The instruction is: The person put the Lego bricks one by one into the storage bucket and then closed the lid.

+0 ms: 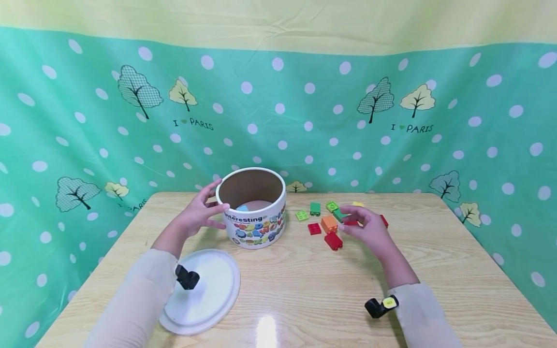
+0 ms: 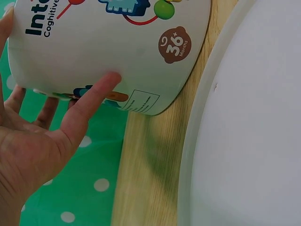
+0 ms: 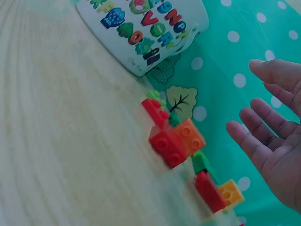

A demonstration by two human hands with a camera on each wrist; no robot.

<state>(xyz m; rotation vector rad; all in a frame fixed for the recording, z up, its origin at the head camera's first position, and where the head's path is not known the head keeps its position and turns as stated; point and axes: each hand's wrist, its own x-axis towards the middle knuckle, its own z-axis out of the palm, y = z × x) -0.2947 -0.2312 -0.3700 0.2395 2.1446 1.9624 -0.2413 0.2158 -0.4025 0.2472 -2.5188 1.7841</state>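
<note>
My left hand [image 1: 201, 209] touches the left side of a white printed bucket [image 1: 256, 235], with spread, fairly straight fingers at its rim and wall. In the left wrist view one finger [image 2: 96, 95] lies against the bucket's wall [image 2: 89, 52]. A light blue thing [image 1: 242, 208] lies inside the bucket. Over the loose toy bricks is my right hand [image 1: 369, 229], its fingers parted and nothing between them. Nearest to it are an orange brick [image 1: 329, 224] and a red brick [image 1: 333, 240]. The right wrist view shows the red brick [image 3: 167, 147] apart from the fingers.
A round white lid [image 1: 204, 290] lies on the wooden table [image 1: 304, 299] beneath my left forearm. Several more bricks are scattered right of the bucket, among them a green brick [image 1: 315, 209] and a flat red brick [image 1: 314, 228]. Behind the table hangs a green dotted curtain [image 1: 278, 145].
</note>
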